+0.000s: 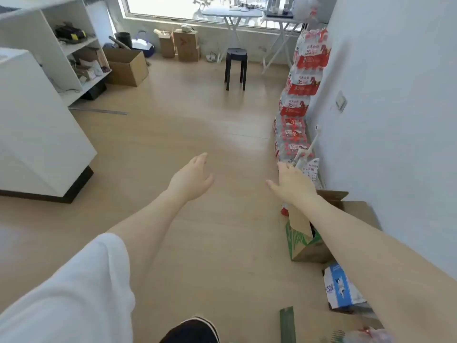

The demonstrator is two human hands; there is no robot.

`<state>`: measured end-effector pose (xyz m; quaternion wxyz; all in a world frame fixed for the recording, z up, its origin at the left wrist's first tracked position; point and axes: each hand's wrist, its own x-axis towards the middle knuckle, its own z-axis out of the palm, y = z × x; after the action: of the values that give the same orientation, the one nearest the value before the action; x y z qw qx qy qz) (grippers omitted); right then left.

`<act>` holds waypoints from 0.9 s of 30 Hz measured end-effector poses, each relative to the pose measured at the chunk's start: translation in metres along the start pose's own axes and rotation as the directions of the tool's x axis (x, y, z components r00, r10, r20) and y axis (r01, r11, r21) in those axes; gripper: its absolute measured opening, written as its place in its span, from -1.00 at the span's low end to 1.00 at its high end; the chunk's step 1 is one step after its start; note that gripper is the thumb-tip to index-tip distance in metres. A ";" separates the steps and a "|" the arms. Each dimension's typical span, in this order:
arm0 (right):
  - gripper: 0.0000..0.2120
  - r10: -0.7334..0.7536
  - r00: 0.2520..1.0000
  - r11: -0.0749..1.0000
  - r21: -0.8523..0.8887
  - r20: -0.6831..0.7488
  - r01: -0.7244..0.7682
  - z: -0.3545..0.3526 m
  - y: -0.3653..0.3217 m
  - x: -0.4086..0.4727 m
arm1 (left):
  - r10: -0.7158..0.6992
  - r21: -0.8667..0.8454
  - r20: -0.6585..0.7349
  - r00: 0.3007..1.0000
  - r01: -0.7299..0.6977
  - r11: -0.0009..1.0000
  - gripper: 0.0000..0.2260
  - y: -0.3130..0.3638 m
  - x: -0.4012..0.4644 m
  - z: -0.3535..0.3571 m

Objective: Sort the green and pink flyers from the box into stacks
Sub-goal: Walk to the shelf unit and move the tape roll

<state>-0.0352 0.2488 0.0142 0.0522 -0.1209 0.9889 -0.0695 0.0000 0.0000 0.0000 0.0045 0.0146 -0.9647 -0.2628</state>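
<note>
With fingers straight and loosely spread, the left hand (191, 178) reaches forward above the pale wood-grain floor (188, 125), holding nothing. Likewise extended and empty, the right hand (291, 183) hovers beside a tall column of shrink-wrapped bottle packs (300, 95) with red labels. Below the right forearm stands an open cardboard box (309, 246), brown with a green printed side, its flaps raised; any flyers within are hidden. Nearer, a blue-and-white carton (340, 288) lies tilted, and a narrow dark-green strip (287, 324) rests flat on the floor. Farther off stand a black round stool (236, 68) and white shelving (49, 45).
</note>
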 end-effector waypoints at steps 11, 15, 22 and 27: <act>-0.50 -0.254 0.947 0.965 -0.007 0.197 0.260 0.056 -0.081 0.146 | -0.252 0.039 -0.038 0.967 0.254 0.966 -0.48 -0.115 0.069 -0.010; -0.53 -0.312 0.914 0.944 -0.020 0.258 0.328 0.068 -0.118 0.242 | -0.333 0.039 -0.034 0.942 0.334 0.942 -0.50 -0.170 0.138 -0.032; -0.54 -0.248 0.911 0.964 -0.012 0.329 0.266 0.055 -0.135 0.394 | -0.340 0.025 0.059 0.939 0.339 0.940 -0.50 -0.220 0.284 -0.061; -0.53 -0.135 0.943 0.989 -0.013 0.306 0.145 0.044 -0.100 0.491 | -0.243 -0.016 0.122 0.962 0.247 0.969 -0.51 -0.213 0.397 -0.056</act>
<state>-0.4804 0.0266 -0.0569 0.1965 -0.2010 0.9590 -0.0361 -0.3907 -0.2240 -0.0588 -0.0854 0.1179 -0.9498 -0.2769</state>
